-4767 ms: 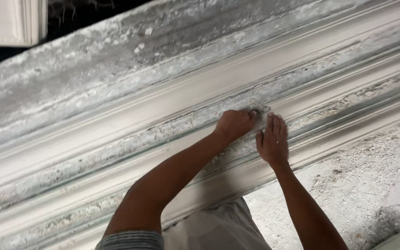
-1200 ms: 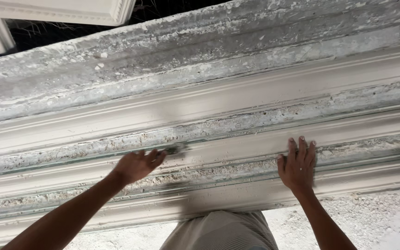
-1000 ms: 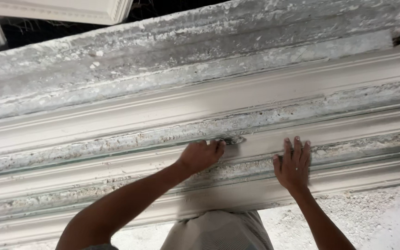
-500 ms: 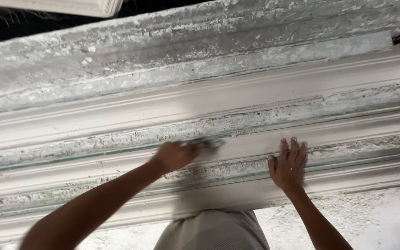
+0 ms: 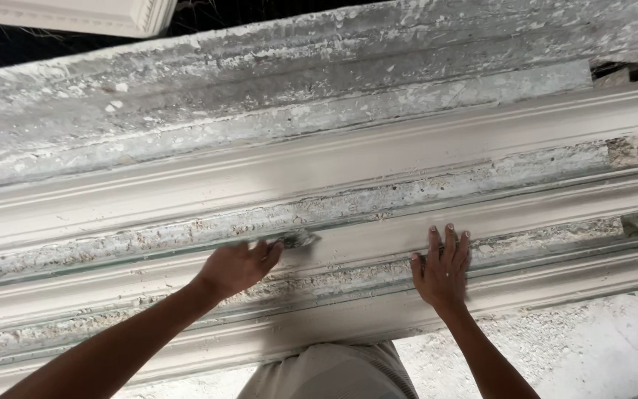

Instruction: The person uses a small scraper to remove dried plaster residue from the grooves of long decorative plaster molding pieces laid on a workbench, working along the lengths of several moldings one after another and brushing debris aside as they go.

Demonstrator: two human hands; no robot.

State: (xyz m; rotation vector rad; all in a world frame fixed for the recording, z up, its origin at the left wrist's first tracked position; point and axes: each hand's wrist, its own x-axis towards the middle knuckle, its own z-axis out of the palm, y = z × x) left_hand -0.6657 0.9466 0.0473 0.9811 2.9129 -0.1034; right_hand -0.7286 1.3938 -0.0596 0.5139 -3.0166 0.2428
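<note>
the left hand [image 5: 236, 267], closed on a small pad [image 5: 298, 239], should press evenly along the long moulding [image 5: 378, 159] spanning the frame's middle, while the right hand [image 5: 443, 267] braces flat, fingers spread.

Plaster casting workshop, long white cornice mouldings [image 5: 348, 166], plaster-crusted bench [image 5: 208, 81], dusty floor [image 5: 577, 347]

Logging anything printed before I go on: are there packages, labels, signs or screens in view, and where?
None in view. Only long white plaster mouldings, the left hand holding a small pad against one, and the right hand flat on it.
</note>
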